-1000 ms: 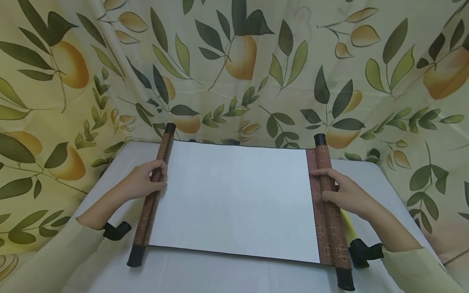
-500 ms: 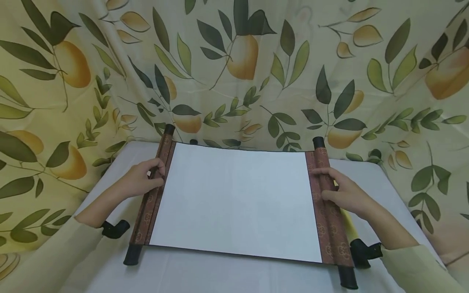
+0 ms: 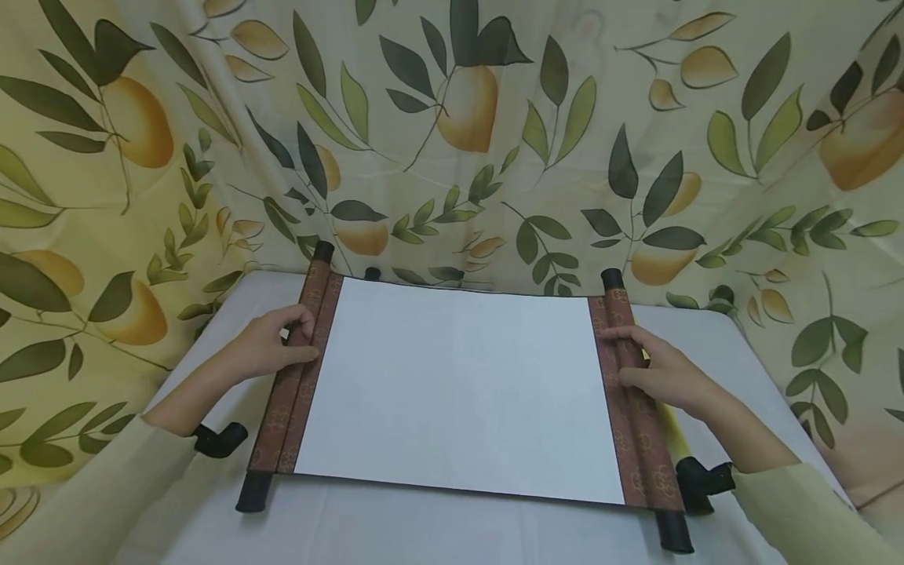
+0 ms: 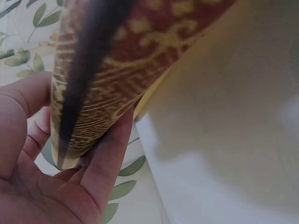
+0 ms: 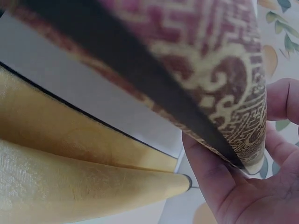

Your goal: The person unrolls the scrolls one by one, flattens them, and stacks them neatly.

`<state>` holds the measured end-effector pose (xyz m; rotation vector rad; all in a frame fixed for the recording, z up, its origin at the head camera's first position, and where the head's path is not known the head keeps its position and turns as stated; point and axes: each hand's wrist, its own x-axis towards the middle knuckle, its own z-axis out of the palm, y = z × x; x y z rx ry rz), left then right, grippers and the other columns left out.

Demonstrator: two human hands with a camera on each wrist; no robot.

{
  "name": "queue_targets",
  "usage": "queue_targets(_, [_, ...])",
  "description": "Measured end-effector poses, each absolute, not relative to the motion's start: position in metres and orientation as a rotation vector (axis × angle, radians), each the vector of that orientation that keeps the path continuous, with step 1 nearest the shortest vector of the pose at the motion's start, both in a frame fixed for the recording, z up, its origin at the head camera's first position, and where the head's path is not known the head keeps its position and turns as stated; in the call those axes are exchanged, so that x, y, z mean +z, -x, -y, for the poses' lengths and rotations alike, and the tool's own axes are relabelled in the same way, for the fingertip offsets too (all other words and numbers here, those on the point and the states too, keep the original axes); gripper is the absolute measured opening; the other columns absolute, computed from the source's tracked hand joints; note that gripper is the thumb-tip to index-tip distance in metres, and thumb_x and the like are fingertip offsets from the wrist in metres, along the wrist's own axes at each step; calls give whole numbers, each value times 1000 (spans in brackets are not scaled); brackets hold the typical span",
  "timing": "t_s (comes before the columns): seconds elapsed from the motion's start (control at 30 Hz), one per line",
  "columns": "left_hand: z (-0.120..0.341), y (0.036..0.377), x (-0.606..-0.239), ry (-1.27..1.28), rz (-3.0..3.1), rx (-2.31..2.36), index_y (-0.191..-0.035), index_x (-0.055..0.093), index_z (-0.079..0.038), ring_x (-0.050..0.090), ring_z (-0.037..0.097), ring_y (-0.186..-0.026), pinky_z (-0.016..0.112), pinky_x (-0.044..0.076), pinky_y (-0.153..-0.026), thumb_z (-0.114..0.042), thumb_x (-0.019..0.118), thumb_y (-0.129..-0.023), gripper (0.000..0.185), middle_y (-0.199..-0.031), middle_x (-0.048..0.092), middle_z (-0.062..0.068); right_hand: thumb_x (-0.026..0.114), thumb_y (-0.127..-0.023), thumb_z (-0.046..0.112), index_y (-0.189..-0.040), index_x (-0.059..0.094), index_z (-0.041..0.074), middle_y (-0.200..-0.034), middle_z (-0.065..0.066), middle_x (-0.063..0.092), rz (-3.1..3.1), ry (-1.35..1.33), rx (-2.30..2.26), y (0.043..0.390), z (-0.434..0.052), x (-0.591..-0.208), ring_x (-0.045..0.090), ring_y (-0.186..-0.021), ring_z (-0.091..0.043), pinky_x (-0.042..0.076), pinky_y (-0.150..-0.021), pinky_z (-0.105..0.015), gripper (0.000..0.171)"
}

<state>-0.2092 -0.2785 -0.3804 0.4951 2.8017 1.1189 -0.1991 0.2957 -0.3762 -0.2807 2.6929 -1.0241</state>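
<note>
A hanging scroll (image 3: 459,392) is spread between its two rollers, its blank white sheet framed by reddish-brown patterned bands. My left hand (image 3: 271,343) grips the left roller (image 3: 274,424) a little above its middle, thumb on the near side. On the other side my right hand (image 3: 667,374) holds the right roller (image 3: 653,455), with fingers reaching over it onto the band. Both rollers end in black knobs. The left wrist view shows the hand (image 4: 88,182) around gold-patterned brocade; the right wrist view has the other hand (image 5: 252,196) around similar brocade.
A second scroll (image 5: 93,186), yellow and rolled, lies beside the right roller, partly hidden under it. Everything rests over a white-covered table (image 3: 395,526). Behind hangs a curtain (image 3: 565,47) printed with leaves and fruit. Black straps (image 3: 220,441) with camera mounts circle both wrists.
The left roller has shifted slightly left and turned outward, baring more of the left brown band. The sheet's far edge now sags slightly. My right hand holds nearly the same place.
</note>
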Motion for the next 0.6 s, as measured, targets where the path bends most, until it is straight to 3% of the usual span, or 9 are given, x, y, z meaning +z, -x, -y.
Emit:
queue_targets(0.33, [282, 209, -380, -486, -2828, 1103, -93, 52, -9, 47, 22, -80, 31, 42, -61, 0, 65, -85, 17, -84, 50, 6, 61, -89, 6, -147, 40, 8, -149, -29, 30, -2703, 284, -992, 203, -297, -380, 40, -114, -42, 44, -76, -42, 62])
queue_targets(0.6, [284, 219, -387, -458, -2813, 1050, -92, 54, -10, 47, 21, -76, 32, 40, -60, -3, 65, -86, 14, -84, 52, 6, 65, -89, 11, -147, 41, 10, -153, -30, 26, -2703, 262, -951, 209, -294, -385, 36, -126, -47, 44, -87, -58, 63])
